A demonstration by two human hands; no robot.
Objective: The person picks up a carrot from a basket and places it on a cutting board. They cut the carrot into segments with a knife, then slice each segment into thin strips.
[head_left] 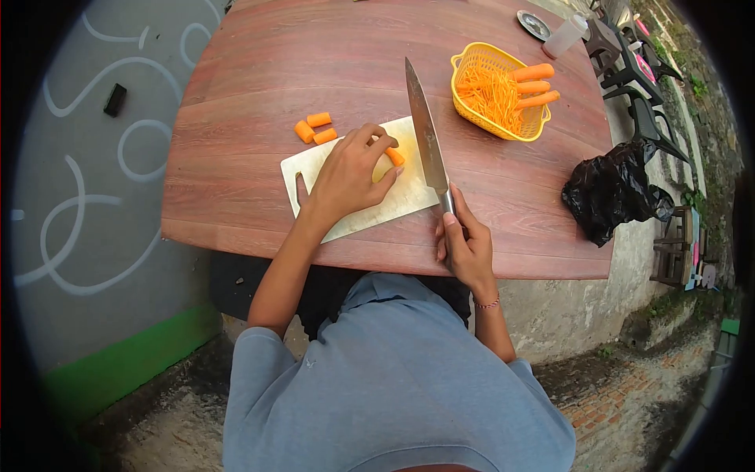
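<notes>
A white cutting board [362, 206] with a slot handle lies near the table's front edge. On it, the fingertips of my left hand [354, 175] close around a short carrot piece [395, 156], part of which the fingers hide. My right hand [467, 245] is wrapped around the handle of a large kitchen knife [429, 145]. Its long blade points away from me and sits to the right of the carrot piece, apart from it. Beyond the board's far left corner, several cut carrot chunks [305, 131] rest on the table.
A yellow basket [489, 55] holds shredded carrot [489, 90] and three whole carrots [535, 72]. Farther right are a black plastic bag [609, 193], a squeeze bottle [566, 35] and a round metal ashtray-like dish [535, 25]. The wooden table [314, 55] ends close to my body.
</notes>
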